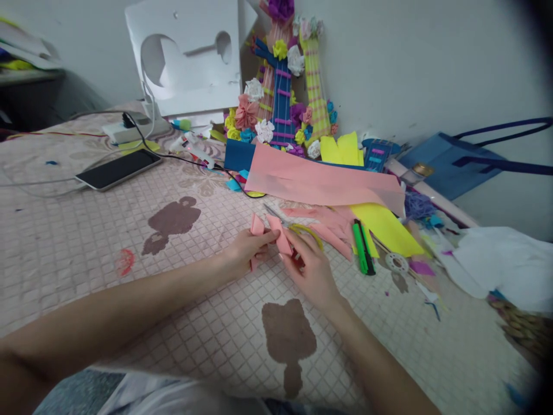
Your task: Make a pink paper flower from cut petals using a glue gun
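Observation:
My left hand [248,249] pinches a folded strip of pink paper [257,225] near the middle of the table. My right hand [311,266] grips another part of pink paper [283,241] just beside it; whether both are one strip I cannot tell. The fingertips of both hands nearly meet. Behind the right hand lie scissors with yellow handles [307,230], their blades pointing up and left. Cut pink paper strips [332,222] are spread past the scissors. A large pink sheet [319,176] lies farther back.
A green utility knife [363,248] and yellow paper [389,230] lie to the right. At left are a phone [118,170], a glue gun [194,150] and a power strip [136,128] with cables. Paper-flower guitars [283,98] and white foam [190,63] lean on the wall.

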The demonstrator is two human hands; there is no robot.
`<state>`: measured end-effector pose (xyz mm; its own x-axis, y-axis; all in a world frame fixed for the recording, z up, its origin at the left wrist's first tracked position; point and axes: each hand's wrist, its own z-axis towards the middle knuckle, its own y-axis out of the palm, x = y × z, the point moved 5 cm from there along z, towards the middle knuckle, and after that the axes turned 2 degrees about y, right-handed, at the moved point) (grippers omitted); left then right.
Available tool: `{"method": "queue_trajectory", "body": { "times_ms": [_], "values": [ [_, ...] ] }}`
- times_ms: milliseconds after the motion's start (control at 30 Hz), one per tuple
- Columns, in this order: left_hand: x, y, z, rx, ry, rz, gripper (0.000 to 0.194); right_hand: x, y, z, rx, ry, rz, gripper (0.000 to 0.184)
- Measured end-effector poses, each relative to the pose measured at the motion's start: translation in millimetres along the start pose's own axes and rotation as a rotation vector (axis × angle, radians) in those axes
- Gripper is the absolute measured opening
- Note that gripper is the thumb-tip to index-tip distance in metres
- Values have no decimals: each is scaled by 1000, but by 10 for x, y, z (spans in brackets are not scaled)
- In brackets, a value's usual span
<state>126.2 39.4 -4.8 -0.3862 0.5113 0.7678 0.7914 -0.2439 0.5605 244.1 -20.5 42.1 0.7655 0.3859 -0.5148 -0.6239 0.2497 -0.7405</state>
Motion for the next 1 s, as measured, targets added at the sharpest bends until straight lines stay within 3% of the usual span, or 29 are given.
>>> {"method": "queue_trajectory", "body": {
  "times_ms": [300, 433, 533, 633, 767, 900, 1000],
  "values": [
    [12, 4, -5, 6, 15, 17, 32, -5, 25, 6, 31, 12, 19, 41],
    [40, 35, -49, -16, 34, 98, 30, 55, 27, 13, 33, 202, 242, 34],
    [49, 68, -81, -53, 65, 214, 30, 130, 39, 21, 15, 336, 401, 18],
    [41, 92, -89, -83, 81, 281, 30, 200, 44, 24, -17, 406, 504, 21],
    [19, 105, -79, -68, 41, 97, 28, 228, 21, 5, 35, 487, 680, 22],
    [-85, 134, -76, -100, -86, 1, 21, 63, 187, -26, -113, 555, 1026, 23],
    [-152, 148, -86, -137, -126, 43, 17, -5, 310, -57, -129, 613, 1076, 24]
  ]
}}
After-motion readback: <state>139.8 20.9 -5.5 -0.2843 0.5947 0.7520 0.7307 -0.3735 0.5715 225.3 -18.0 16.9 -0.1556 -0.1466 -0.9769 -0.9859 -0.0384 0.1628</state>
